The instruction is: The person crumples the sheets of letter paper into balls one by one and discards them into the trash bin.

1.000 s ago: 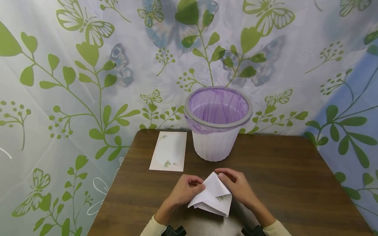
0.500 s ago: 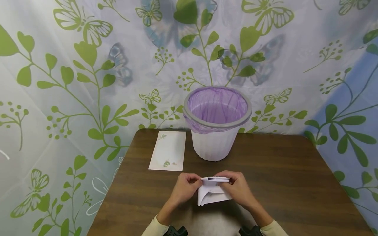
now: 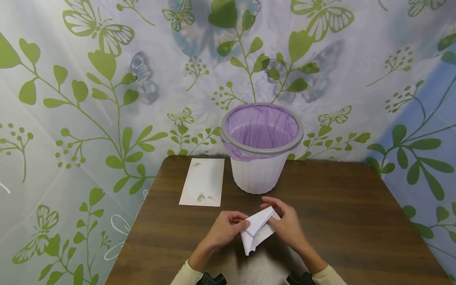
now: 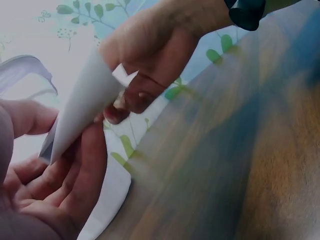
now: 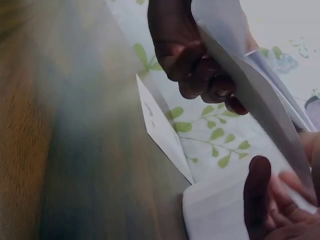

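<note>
A folded white sheet of paper point(image 3: 257, 225) is held above the table between both hands. My left hand point(image 3: 222, 230) pinches its left side, thumb on top. My right hand point(image 3: 289, 226) holds the right side, its thumb against the paper and its index finger reaching past the upper corner. Seen from the left wrist, the folded paper point(image 4: 82, 107) narrows to layered edges between the left thumb and fingers. The right wrist view shows the paper point(image 5: 265, 100) edge-on, with a gap between its layers.
Beyond the hands stands a white bin point(image 3: 257, 176) with a grey rim and purple liner. Left of it, a flat decorated sheet point(image 3: 204, 183) lies on the brown wooden table point(image 3: 338, 202). A leaf-and-butterfly patterned curtain point(image 3: 199, 138) hangs behind the table.
The folded paper has been turned and tilted between the hands and now looks narrower, with a pointed upper corner. The right hand's fingers have shifted on it. Bin and flat sheet stay put.
</note>
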The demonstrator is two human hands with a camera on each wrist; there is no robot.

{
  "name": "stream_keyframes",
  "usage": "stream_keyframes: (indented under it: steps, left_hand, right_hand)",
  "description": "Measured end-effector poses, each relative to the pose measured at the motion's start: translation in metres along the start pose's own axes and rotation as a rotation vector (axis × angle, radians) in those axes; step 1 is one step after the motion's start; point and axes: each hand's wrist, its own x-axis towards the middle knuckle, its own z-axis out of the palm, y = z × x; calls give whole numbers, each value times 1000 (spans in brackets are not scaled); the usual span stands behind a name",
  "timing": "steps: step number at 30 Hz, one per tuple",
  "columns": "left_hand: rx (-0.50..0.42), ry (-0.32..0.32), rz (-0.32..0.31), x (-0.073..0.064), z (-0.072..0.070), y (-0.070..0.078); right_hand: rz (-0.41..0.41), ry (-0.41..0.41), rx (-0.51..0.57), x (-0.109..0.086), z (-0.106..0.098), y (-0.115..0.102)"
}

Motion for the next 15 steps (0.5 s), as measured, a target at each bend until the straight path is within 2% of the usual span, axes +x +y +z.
stream_keyframes:
  steps: [2,4,7,10,15]
  left_hand:
    - [-3,44,15,0,2,1]
    - [-7,95,42,0,4,1]
    - [5,185,100,1,7,2]
    - [43,238,143,1,9,3]
    - [132,215,157,2,8,4]
  right_hand:
    - [136,25,66,-1,2,-1]
    - [248,30,177,-2,5,-1]
    - [310,-3,361,-3,9,-2]
    - [261,-20,383,-5,13,-3]
    - [147,12,242,-5,17,-2]
